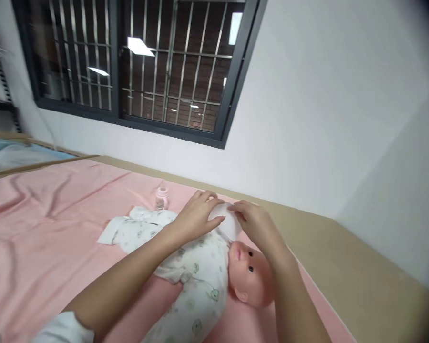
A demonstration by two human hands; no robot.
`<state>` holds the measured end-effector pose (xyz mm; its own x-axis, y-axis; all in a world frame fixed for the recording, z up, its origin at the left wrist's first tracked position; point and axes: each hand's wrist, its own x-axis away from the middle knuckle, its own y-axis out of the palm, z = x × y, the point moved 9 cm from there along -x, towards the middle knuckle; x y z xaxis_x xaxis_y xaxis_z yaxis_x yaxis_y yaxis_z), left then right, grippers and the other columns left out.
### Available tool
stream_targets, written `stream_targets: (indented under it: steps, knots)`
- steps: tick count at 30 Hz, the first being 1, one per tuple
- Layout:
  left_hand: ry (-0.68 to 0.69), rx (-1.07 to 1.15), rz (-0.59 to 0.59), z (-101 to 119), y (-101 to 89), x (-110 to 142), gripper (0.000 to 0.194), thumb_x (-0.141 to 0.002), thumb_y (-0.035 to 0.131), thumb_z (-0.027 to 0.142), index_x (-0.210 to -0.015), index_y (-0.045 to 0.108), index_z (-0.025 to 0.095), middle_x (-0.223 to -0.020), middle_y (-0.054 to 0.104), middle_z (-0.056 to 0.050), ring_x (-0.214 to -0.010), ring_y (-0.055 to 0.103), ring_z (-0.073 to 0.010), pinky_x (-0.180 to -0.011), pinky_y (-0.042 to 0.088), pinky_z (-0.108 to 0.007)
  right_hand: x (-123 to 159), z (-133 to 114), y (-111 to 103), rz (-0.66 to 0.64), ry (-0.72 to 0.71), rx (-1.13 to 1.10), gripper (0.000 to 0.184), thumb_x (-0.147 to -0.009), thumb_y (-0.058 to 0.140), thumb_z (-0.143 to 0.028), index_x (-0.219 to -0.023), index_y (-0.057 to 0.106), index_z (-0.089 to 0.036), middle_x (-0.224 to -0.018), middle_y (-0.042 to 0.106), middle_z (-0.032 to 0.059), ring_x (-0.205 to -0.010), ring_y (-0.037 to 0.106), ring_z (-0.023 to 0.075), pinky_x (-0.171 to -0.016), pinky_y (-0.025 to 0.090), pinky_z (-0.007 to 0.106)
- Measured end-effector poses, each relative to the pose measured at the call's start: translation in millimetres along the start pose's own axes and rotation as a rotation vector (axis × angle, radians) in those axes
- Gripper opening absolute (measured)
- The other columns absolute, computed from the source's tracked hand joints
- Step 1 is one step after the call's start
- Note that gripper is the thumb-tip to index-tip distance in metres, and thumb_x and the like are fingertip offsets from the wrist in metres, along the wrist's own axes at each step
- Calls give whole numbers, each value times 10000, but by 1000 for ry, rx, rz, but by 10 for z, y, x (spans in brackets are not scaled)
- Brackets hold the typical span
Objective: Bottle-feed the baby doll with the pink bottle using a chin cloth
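Mid-frame, left hand (200, 214) and right hand (253, 221) pinch a partly hidden white item (230, 226); right forearm (295, 290) overlaps the doll (205, 274); pink cloth (57, 267) lower left; barred window (171, 71) upper left.

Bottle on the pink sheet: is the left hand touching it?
Apart: the head view shows pink sheet between the bottle and the left hand.

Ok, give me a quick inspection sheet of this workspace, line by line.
Surface: pink cloth, creased at left, over a tan board.
Job's things: doll lying on the cloth; white object near its head.
Clutter: small bottle beside the doll's legs.
Grip: left hand and right hand both at the white object; firmness cannot be told.
Cables: faint line on the wall at left, too blurred to identify.
Surroundings: barred window; shelf at far left.
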<state>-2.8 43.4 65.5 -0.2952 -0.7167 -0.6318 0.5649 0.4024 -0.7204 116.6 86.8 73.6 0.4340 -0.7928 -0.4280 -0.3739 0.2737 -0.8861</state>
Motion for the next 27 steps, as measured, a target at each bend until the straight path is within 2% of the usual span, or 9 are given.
stream_targets:
  steps: [3,5,9,12,14,17,20,23,27]
  knots:
    - [-75,19,68,-269,-243,-45,360,-902,655,288,-1244,629,177,-1262,561,-92,-1205,478,-271,-1061,411,-402,-32,166,37,-18,64,23,391,-857,462,-49,-1114,711,-204,-1205,689,49,-1080,658,228,-898,513,330]
    - [-139,63,118,-558,-436,-57,336,-897,647,297,-1215,647,187,-1244,578,-90,-1195,502,-267,-1067,405,-405,-39,329,95,-56,139,48,449,-834,459,-37,-1190,678,-202,-1216,684,54,-1078,658,230,-879,522,325]
    - [-406,203,253,-1430,-800,76,323,-901,580,313,-1180,659,172,-1229,614,-89,-1037,611,-225,-935,489,-327,-7,592,206,-148,242,87,490,-815,448,-51,-1234,658,-195,-1108,716,76,-976,683,223,-802,533,311]
    - [-669,179,286,-2088,-884,305,363,-877,562,308,-1191,631,141,-1165,651,-91,-997,637,-215,-906,488,-299,0,684,188,-135,266,57,480,-806,454,-80,-1222,665,-195,-1058,722,81,-925,685,214,-787,529,305]
    - [-759,164,287,-2370,-850,428,404,-854,572,312,-1204,608,114,-1153,647,-117,-1069,615,-246,-956,457,-326,-3,761,156,-109,308,20,462,-805,478,-117,-1221,665,-187,-1079,716,90,-903,682,218,-777,526,310]
    - [-842,181,231,-2608,-665,543,461,-811,613,328,-1213,592,104,-1100,651,-117,-1063,619,-260,-938,455,-316,0,944,156,-87,399,-101,447,-821,521,-221,-1245,650,-170,-1028,724,106,-831,680,226,-735,523,321]
    - [-894,207,156,-2704,-448,603,622,-733,652,226,-1329,512,115,-1139,634,-119,-1048,627,-256,-885,470,-292,-4,1141,218,-36,441,-365,495,-832,539,-322,-1293,607,-155,-1014,728,103,-863,679,218,-787,523,326]
    - [-931,238,92,-2747,-294,639,854,-656,686,154,-1452,377,122,-1221,601,-158,-1054,628,-282,-844,482,-304,-44,1298,325,18,460,-640,547,-806,563,-334,-1319,578,-144,-1247,656,104,-1051,645,220,-882,519,313]
    - [-945,301,47,-2776,-178,659,985,-568,776,175,-1461,368,106,-1238,595,-189,-1039,636,-318,-776,499,-306,-231,1310,552,-109,430,-725,527,-772,565,-244,-1291,603,-159,-1381,569,88,-1172,590,230,-933,522,321]
